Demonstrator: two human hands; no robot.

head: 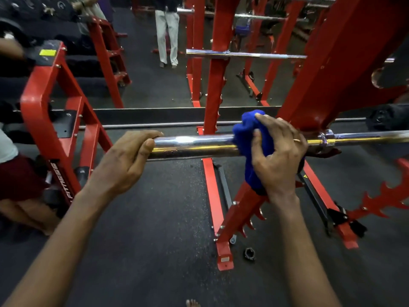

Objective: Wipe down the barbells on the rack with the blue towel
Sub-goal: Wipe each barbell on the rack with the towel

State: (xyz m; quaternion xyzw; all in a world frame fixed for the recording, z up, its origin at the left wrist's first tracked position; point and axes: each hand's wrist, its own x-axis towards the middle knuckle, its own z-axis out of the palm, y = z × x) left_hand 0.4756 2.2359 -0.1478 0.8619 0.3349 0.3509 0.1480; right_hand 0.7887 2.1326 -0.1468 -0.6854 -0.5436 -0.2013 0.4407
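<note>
Hands (130,160) (278,156) and blue towel (245,129) clasp barbell (194,145) lying left-right.

A weight room in a commercial gym.

Red steel racks (215,85) fill the centre and right of the frame. A chrome barbell (194,147) lies across the middle, and a second bar (243,54) sits higher up at centre. At upper left, black weight plates (26,9) hang in rows. Beside them stands a red storage frame (33,111) lettered "FITNESS" at lower left. Dark speckled rubber flooring (155,240) covers the ground, with a black barbell collar (249,254) lying on it at lower centre. Toothed red bar catches (380,200) show at lower right.
</note>
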